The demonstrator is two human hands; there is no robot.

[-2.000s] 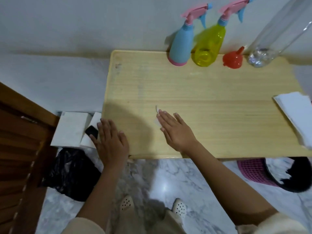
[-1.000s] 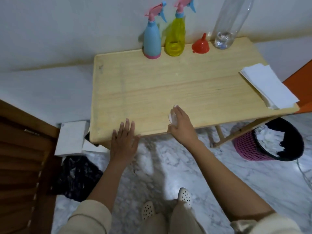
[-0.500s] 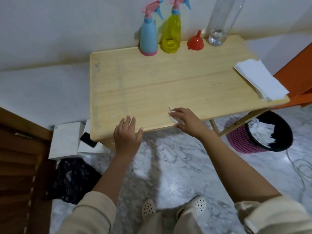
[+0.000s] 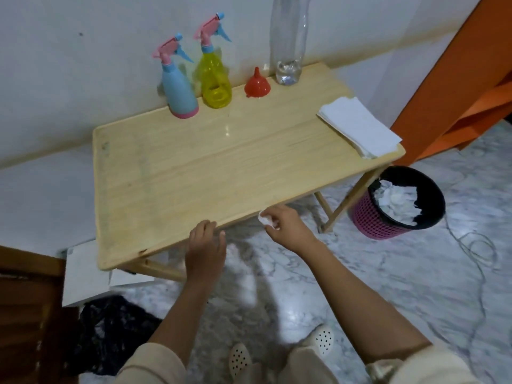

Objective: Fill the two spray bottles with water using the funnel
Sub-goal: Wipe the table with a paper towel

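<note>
Crumpled tissue (image 4: 267,219) in right hand (image 4: 289,230), beside table (image 4: 221,167) edge.

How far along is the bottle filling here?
Nothing looks done: the blue spray bottle and yellow spray bottle stand capped, the funnel on the table beside them. In hand: the right hand pinches a crumpled tissue; the left hand idles. Left: uncapping, funnelling, pouring.

I count two spray bottles (image 4: 179,91) (image 4: 215,79); one funnel (image 4: 257,85); one clear bottle (image 4: 288,45). One table (image 4: 194,173); one bin (image 4: 371,225); one napkin stack (image 4: 358,128); one wad (image 4: 267,219).
</note>
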